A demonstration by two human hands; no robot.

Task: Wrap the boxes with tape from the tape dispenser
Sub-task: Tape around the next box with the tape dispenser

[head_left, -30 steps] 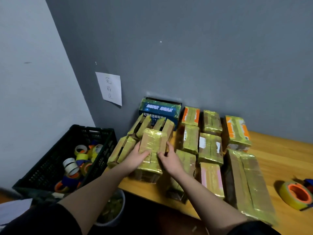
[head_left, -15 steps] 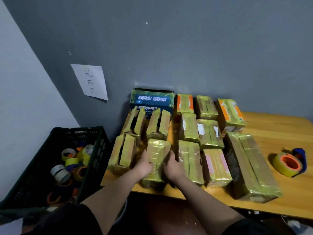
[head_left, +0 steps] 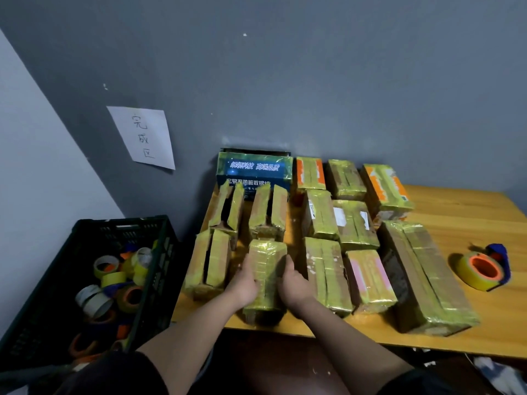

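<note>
A cardboard box wrapped in yellow tape (head_left: 266,269) lies near the front edge of the wooden table (head_left: 456,212). My left hand (head_left: 243,282) presses its left side and my right hand (head_left: 292,283) its right side, so both hold it between them. Several other taped boxes (head_left: 353,223) lie in rows around it, up to the grey wall. The tape dispenser (head_left: 482,269), blue with a yellow roll on an orange core, sits alone on the table at the right, far from both hands.
A black plastic crate (head_left: 119,232) with several tape rolls (head_left: 114,277) stands left of the table. A long taped box (head_left: 425,277) lies between the rows and the dispenser. A paper note (head_left: 142,136) hangs on the wall. Bare table lies right of the boxes.
Both hands have brought the taped box down and towards the front edge, into the gap in the front row. The camera view has shifted down and right.
</note>
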